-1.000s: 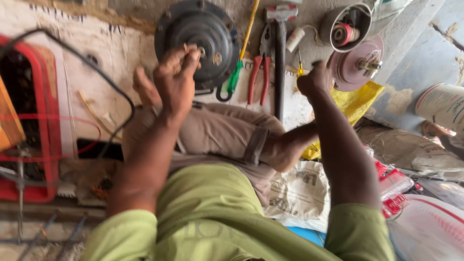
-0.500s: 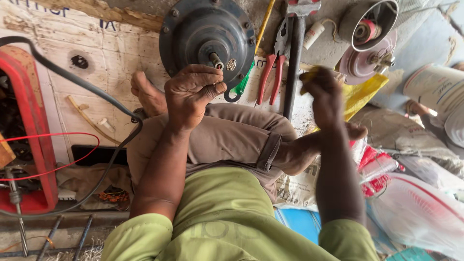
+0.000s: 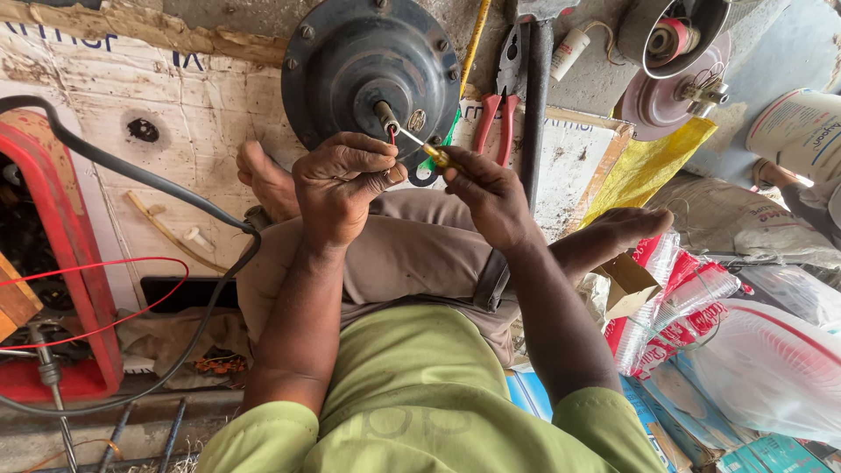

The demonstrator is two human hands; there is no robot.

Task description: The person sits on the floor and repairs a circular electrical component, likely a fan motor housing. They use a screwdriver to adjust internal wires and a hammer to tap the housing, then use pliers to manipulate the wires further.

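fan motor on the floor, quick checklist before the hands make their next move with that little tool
1. Tool in grip: ok, the right hand pinches the small screwdriver.
2. Tip placement: ok, its tip sits near the shaft of the fan motor.
3. Red wire control: ok, the left hand holds the thin red wire by the shaft.
4. Motor steadiness: cannot tell, nothing visibly clamps it.
5. Pliers within reach: ok, the red pliers lie right of the motor.
6. Black cable clear of the hands: ok.
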